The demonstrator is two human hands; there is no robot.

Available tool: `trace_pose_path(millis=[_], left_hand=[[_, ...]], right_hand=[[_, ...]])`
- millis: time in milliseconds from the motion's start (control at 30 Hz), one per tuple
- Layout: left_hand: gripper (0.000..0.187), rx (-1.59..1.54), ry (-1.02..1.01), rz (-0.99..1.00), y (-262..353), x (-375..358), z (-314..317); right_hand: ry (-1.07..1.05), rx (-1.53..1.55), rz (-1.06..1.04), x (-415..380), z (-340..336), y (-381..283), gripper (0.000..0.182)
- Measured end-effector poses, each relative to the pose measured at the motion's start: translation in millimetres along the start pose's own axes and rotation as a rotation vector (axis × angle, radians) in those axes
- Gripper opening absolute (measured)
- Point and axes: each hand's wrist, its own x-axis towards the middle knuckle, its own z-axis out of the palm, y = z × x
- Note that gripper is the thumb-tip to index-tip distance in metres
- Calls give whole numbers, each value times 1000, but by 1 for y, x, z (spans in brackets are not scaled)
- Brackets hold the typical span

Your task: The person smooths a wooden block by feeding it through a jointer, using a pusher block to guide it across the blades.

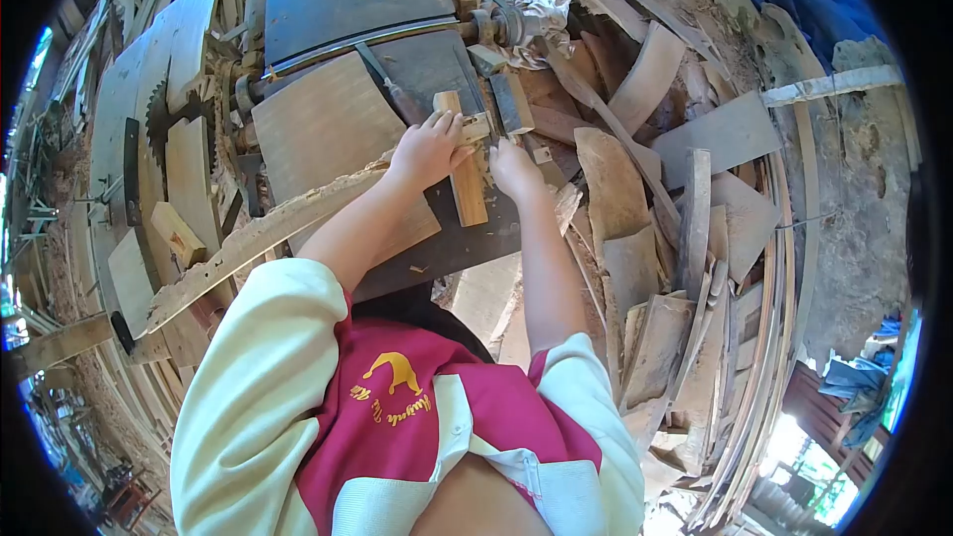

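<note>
Rough wooden strip [253, 241] crossing the short block [470, 197] near the tabletop's [499, 235] right edge, likely light, stiff, splintery, best gripped by its flat faces; left hand [427, 151] curled round it, right hand [516, 172] part-closed near its end, hold unclear

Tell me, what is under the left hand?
Under the left hand runs a long rough strip; a short block shows on either side. Whatever the palm and fingers cover cannot be seen.
</note>
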Motion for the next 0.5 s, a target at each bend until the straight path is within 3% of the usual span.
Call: trace_pose_path(millis=[267, 500], left_hand=[[51, 15, 11, 23, -2, 1, 4], [51, -40, 9, 10, -3, 0, 5]], right_hand=[[52, 33, 77, -27, -2, -14, 29], [37, -50, 109, -111, 6, 11, 26]])
